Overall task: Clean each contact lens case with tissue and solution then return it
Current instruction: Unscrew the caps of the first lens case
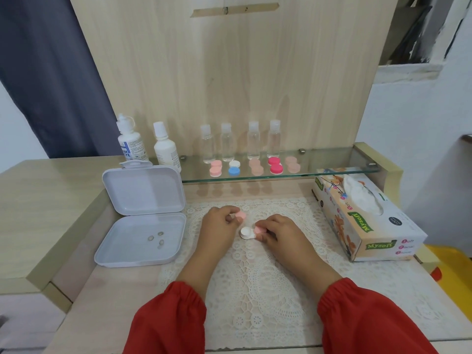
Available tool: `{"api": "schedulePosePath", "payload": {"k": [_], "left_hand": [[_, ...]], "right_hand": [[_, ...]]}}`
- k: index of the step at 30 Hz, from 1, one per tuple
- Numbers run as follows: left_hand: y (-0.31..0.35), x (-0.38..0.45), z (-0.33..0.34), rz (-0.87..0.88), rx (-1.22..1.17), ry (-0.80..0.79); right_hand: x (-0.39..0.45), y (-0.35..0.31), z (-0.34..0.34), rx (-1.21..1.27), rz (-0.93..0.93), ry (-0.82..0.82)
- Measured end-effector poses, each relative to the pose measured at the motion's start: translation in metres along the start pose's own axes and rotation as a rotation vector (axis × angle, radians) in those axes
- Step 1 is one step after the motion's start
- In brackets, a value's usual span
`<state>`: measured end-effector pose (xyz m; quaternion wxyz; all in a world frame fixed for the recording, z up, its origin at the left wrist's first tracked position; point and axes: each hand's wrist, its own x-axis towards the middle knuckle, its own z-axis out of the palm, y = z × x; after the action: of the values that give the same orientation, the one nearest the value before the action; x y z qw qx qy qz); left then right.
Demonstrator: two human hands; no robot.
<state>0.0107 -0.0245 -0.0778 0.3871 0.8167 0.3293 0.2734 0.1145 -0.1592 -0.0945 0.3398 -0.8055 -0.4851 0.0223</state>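
We see the left hand (220, 223) pinching a pink cap (241, 215) above the lace mat (255, 290), while the right hand (277, 235) holds the white case (246, 233), its other pink cap (259, 230) on, against the mat. A tissue box (367, 226) lies right.

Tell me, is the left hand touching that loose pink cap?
Touching. The head view shows the left hand pinching the pink cap between its fingertips, no gap visible.

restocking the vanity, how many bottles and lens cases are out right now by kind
White solution bottles: 2
Clear small bottles: 4
Lens cases on the glass shelf: 5
Lens case on the lace mat, opened, held by the right hand; its pink cap in the left hand: 1
Total: 12
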Motion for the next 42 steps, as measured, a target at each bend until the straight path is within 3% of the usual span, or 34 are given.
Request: {"api": "schedulePosePath", "payload": {"k": [7,12,18,34,42], "left_hand": [[0.005,0.020,0.012,-0.016,0.283,-0.150],[0.001,0.003,-0.006,0.003,0.023,-0.225],[-0.008,-0.025,-0.003,0.161,0.207,-0.135],[-0.010,-0.022,0.001,0.206,0.226,-0.090],[-0.011,-0.021,0.001,0.224,0.239,-0.083]], "right_hand": [[0.000,0.000,0.000,-0.001,0.006,0.007],[0.000,0.001,0.001,0.008,0.000,0.014],[0.001,0.000,0.000,0.015,0.005,0.007],[0.006,0.003,-0.004,0.042,-0.046,-0.117],[0.005,0.000,0.002,0.047,0.085,0.031]]}}
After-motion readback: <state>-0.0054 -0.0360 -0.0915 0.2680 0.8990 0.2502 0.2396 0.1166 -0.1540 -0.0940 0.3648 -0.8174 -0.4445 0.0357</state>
